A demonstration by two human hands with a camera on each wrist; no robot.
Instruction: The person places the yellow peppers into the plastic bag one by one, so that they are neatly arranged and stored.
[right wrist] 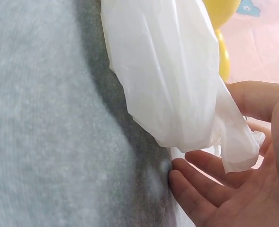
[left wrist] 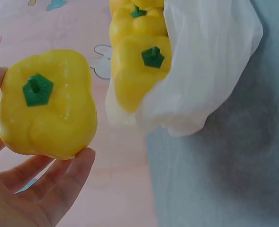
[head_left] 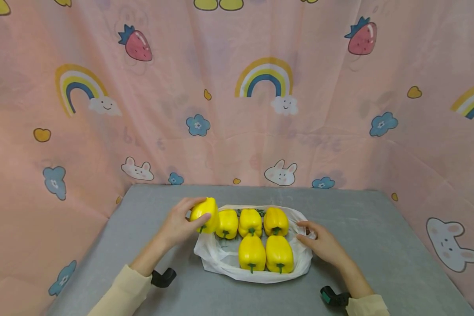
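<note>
A yellow bell pepper [head_left: 206, 215] is held up in my left hand [head_left: 181, 224] over the left end of a white plastic bag [head_left: 209, 259]. In the left wrist view the held pepper [left wrist: 49, 104] shows its green stem, with fingers and thumb around its sides. Inside the opened bag stand three peppers in a back row [head_left: 250, 221] and two in front [head_left: 279, 253]. My right hand [head_left: 320, 241] is at the bag's right end. In the right wrist view its spread fingers lie about a loose bag flap [right wrist: 238, 146], with gaps visible between them; one fingertip is hidden behind the plastic.
The bag lies on a grey tabletop [head_left: 166, 298]. Behind and beside the table hangs a pink printed curtain [head_left: 229, 145]. Black devices [head_left: 163, 278] are strapped to both wrists.
</note>
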